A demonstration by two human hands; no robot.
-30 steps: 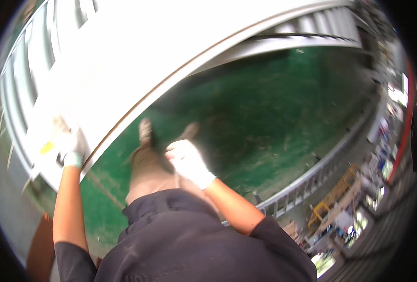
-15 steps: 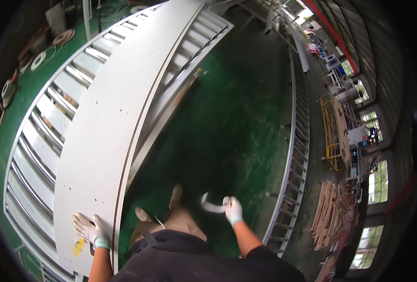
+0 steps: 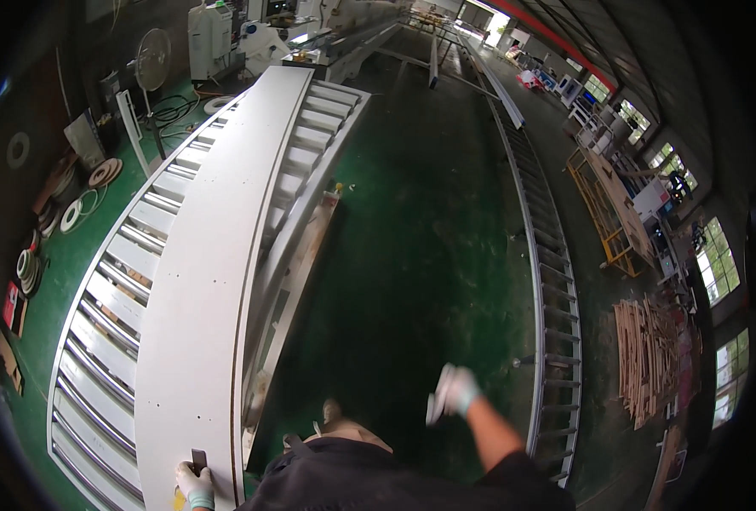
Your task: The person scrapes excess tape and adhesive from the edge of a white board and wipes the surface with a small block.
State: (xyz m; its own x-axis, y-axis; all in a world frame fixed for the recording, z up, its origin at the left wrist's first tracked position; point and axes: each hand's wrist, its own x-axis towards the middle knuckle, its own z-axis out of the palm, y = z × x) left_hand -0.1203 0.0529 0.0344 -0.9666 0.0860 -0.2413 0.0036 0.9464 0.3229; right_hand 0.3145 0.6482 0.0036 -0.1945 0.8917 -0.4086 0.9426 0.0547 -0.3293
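Note:
A long white panel [image 3: 199, 341] with small holes lies lengthwise on a roller conveyor [image 3: 105, 349] to my left. On its near end my left hand [image 3: 195, 486], in a pale glove, grips a small dark rectangular tool [image 3: 198, 460] whose exact kind is not clear. A yellow patch [image 3: 179, 499] shows beside that hand. Out to the right, over the floor, my gloved right hand [image 3: 458, 390] is closed on a short white strip [image 3: 434, 407], smeared by motion.
A second roller conveyor [image 3: 557, 341] runs along the right. Beyond it are a yellow-framed cart [image 3: 608, 213] and a pile of wooden strips [image 3: 646, 362]. A standing fan [image 3: 152, 64], coils [image 3: 71, 215] and machinery are at the far left. Green floor [image 3: 395, 281] lies between the conveyors.
My left hand has gone from lying flat on the panel to gripping the dark tool. My right hand has moved rightward with the white strip. The view has tilted up, showing more machinery.

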